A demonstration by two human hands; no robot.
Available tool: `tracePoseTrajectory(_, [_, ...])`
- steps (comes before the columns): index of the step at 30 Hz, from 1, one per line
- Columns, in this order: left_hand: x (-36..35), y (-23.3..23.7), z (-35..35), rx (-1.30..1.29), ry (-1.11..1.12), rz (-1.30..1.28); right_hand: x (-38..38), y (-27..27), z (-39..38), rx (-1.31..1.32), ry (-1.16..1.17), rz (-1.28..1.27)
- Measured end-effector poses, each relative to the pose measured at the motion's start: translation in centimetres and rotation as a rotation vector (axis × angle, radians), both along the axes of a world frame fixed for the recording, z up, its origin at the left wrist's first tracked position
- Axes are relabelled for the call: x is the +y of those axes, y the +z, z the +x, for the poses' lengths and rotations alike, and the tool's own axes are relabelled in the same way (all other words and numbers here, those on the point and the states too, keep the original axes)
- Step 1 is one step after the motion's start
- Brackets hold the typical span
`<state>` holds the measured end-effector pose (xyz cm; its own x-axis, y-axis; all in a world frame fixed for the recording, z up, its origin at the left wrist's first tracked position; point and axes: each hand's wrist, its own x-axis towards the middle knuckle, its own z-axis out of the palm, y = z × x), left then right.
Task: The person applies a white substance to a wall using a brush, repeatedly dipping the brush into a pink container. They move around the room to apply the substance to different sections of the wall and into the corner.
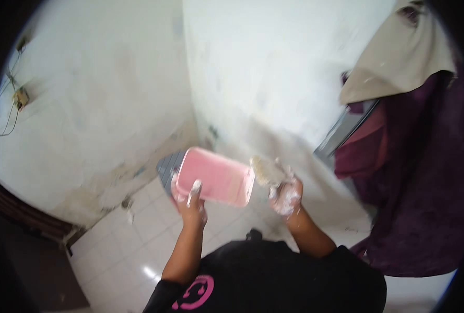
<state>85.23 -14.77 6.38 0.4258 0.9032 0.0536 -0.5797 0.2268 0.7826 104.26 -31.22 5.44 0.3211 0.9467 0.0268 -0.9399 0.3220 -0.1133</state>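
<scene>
My left hand (190, 195) grips a shallow pink rectangular tray (216, 175) by its left end, thumb over the rim and fingers beneath. White smears mark the thumb and the tray's inside. Close to the tray's right end, my right hand (286, 195) is closed on what looks like a wide brush (268, 171), pale and caked with white, its tan fuzzy end toward the tray. White paint-like stuff coats the right palm and fingers. Whether brush and tray touch is hard to tell.
White walls (242, 62) with stained patches meet at a corner ahead. A grey ribbed object (166, 169) shows behind the tray. At right hang purple (420, 198) and beige cloths (399, 57). Wires run to a small box (20, 97) on the left wall. Pale tiles (122, 240) cover the floor.
</scene>
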Motion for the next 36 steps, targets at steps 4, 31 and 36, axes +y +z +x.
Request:
tracePoseTrajectory(4, [0.9,3.1,1.1,0.029,-0.116,-0.088,1.4,5.9,0.6,-0.038,-0.144,0.014])
tracePoseTrajectory(31, [4.0,3.1,7.3,-0.137,-0.442,-0.253,6.1,38.1,14.7,-2.649,-1.058,-0.878])
tracePoseTrajectory(36, [4.6,1.4,7.6,-0.123,-0.472,-0.237,5.5,40.0,13.6,-2.997,-1.469,-1.124])
